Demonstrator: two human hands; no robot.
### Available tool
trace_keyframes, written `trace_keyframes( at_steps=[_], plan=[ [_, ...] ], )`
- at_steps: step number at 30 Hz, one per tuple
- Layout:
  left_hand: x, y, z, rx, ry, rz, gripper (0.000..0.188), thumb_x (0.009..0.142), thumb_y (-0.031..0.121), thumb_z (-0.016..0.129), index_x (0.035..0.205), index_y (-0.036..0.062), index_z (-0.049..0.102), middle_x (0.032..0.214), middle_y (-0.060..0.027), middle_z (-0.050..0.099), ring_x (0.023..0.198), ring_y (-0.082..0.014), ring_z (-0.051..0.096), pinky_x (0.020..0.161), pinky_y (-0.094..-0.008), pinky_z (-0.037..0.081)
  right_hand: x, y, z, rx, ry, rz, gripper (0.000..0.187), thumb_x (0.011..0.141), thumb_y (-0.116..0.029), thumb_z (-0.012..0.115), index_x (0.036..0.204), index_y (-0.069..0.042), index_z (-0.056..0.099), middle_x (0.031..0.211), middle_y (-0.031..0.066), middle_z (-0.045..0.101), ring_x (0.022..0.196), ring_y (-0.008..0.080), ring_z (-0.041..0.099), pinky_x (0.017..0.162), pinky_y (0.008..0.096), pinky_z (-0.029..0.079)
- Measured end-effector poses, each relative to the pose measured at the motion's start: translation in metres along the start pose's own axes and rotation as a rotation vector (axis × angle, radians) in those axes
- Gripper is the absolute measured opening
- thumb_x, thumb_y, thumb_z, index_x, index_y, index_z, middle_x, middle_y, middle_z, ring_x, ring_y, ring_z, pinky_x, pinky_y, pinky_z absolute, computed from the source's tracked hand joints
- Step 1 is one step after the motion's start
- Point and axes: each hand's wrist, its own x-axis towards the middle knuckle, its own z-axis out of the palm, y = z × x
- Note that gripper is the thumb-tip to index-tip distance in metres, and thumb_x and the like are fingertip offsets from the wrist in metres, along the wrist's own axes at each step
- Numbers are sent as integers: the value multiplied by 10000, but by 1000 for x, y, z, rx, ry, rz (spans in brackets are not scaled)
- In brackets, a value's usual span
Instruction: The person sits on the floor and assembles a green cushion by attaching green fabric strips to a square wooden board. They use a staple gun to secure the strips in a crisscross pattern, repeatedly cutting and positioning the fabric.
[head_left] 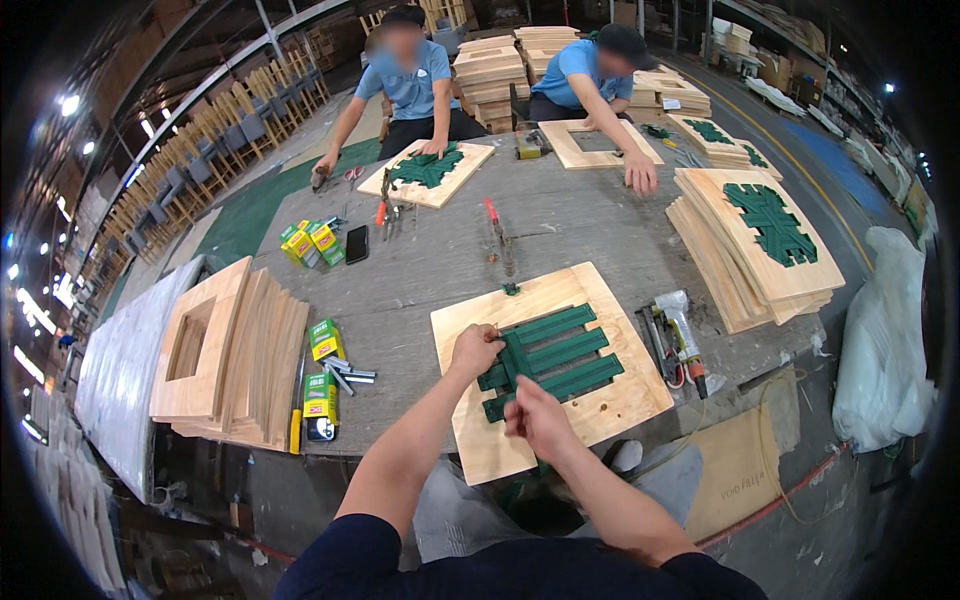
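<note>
The left hand (476, 349) has its grip pinched shut on the upper end of a green webbing strap (514, 362) running across three parallel green straps (555, 362) on a square pale plywood frame (548, 368) lying on the grey bench (560, 225). The right hand (537, 418) pinches that strap's lower end. Small green-and-yellow boxes sit on the bench's left part: several in a cluster (310, 243) at its far left and two (321, 375) nearer its front edge.

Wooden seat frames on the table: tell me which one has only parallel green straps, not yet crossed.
The wooden frame under the person's left hand and right hand. Its green straps mostly lie side by side; the frame across the table and the top of the right-hand stack show woven crosses.
</note>
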Motion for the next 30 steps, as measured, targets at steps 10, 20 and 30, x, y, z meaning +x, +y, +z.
trace_keyframes(
  at_steps=[10,20,30],
  plan=[
    [10,-24,6,-237,-54,-93,245,914,179,758,1143,100,728,849,-39,693,754,-134,671,659,-307,535,119,-13,12,760,-104,95,578,1096,-572,340,1076,-45,576,784,31,650,610,166,591,667,351,522],
    [38,10,7,-170,-93,-319,243,912,251,719,1049,51,723,747,-80,701,585,-194,666,537,-363,538,112,-38,8,496,71,155,478,1066,-514,511,1093,-38,553,763,26,594,588,166,566,615,313,500],
    [70,-12,-18,-691,-99,-283,308,952,139,679,1242,40,644,870,-55,655,625,-154,605,501,-324,495,16,23,-19,-647,113,-423,294,1030,-170,626,1288,-28,628,717,38,631,599,105,588,578,268,481]
  ],
)
